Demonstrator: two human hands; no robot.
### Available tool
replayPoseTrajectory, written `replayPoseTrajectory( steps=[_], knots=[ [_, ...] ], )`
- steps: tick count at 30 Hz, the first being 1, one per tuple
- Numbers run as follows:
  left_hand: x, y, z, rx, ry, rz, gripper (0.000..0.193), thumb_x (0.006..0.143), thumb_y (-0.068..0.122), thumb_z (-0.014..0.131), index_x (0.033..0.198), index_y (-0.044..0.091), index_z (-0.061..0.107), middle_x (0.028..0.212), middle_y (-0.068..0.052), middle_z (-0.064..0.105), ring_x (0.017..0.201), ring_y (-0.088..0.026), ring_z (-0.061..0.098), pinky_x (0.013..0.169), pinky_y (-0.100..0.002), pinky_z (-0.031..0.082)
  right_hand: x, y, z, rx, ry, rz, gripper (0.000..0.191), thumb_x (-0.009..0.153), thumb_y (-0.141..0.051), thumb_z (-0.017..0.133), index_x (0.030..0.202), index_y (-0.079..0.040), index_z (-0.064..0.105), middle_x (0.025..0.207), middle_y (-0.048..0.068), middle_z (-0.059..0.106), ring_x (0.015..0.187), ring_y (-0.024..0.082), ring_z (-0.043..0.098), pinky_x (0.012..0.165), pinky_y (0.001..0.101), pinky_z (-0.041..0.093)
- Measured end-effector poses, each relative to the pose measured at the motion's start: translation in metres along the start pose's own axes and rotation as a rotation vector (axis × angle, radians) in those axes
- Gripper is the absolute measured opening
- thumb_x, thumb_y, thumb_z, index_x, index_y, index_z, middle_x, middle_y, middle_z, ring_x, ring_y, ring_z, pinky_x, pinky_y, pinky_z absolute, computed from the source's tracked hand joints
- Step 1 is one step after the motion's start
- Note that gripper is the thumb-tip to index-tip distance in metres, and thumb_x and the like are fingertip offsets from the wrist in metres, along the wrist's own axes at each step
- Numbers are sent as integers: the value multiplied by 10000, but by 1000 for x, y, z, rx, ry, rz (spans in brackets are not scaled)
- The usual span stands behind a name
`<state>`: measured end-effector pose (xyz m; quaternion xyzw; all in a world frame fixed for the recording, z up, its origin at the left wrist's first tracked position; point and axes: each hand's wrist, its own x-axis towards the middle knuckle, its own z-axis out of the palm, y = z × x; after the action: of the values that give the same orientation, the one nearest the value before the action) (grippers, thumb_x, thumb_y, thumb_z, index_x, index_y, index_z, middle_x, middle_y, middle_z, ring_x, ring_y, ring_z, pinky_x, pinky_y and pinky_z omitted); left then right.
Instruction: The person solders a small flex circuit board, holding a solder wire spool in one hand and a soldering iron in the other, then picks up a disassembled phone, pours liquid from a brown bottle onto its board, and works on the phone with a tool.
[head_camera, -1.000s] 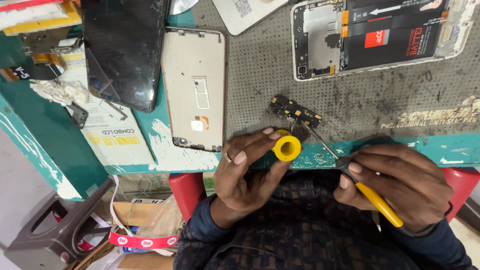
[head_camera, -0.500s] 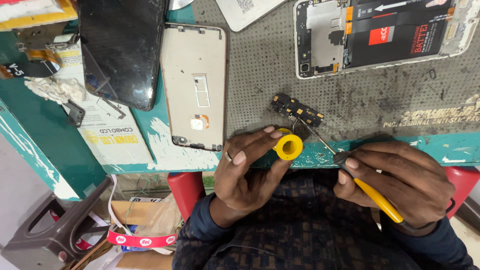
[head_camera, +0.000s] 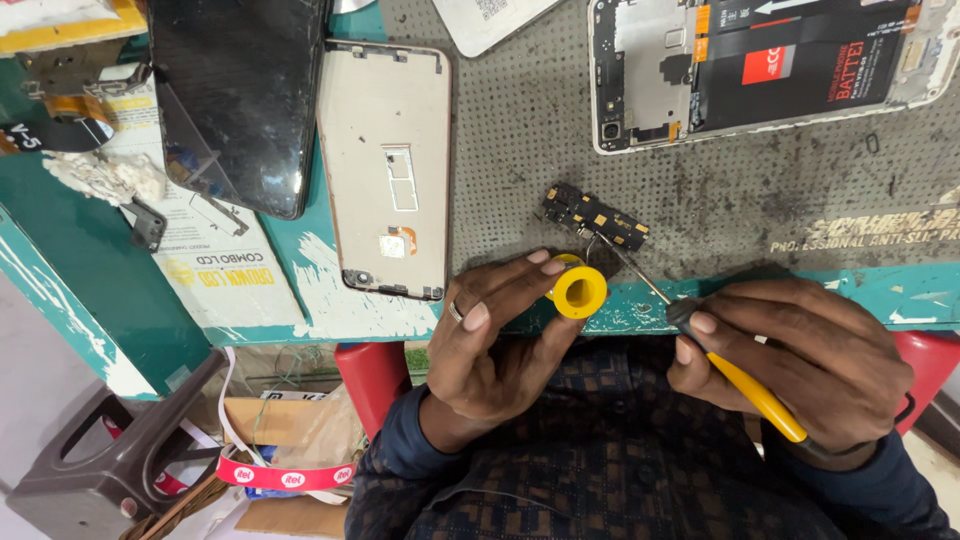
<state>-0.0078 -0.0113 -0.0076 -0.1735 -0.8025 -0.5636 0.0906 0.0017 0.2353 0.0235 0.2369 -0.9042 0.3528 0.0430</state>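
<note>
Near edge, person's lap: dark patterned shirt sleeves; red plastic stool (head_camera: 375, 385) below.

Left hand (head_camera: 490, 335): grip closed on a small yellow plastic ring-shaped roll (head_camera: 579, 292), smooth and round with a hollow centre, pinched between thumb and fingers at the table's front edge; a ring on one finger.

Right hand (head_camera: 800, 365): grip closed round a slim yellow-handled precision screwdriver (head_camera: 740, 380) with black collar and thin steel shaft; tip resting on or just at a small black circuit board with gold contacts (head_camera: 597, 215), which lies flat on the mat just beyond the yellow roll.

Step judged: working the small board with the driver tip; next move calls for a steady, light point of pressure, the part being small and loose.

Table (head_camera: 300, 300): teal paint, chipped white; grey perforated anti-slip rubber mat (head_camera: 520, 150), grimy.

Farther: pale metal phone mid-frame (head_camera: 390, 170), flat, rectangular; glossy black glass display panel (head_camera: 240, 100); opened phone body with black battery (head_camera: 760, 65), far right.
</note>
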Motion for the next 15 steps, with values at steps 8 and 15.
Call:
replayPoseTrajectory(
  steps=[8,15],
  knots=[
    [0,1,-3,6,-31,-7,1037,905,-40,852,1602,146,108,1160,-235,708,1105,-370,742,944,-440,614,-2,2,0,16,10,-15,165,798,-70,836,879,42,747,778,147,717,731,298,740,658,349,622],
    [-1,-1,-4,4,-38,-7,1055,901,-41,855,1614,152,102,1159,-232,708,1101,-371,739,940,-448,610,-2,2,3,0,10,-6,165,798,-61,836,884,51,750,780,147,718,745,300,744,664,354,625]
  ],
)
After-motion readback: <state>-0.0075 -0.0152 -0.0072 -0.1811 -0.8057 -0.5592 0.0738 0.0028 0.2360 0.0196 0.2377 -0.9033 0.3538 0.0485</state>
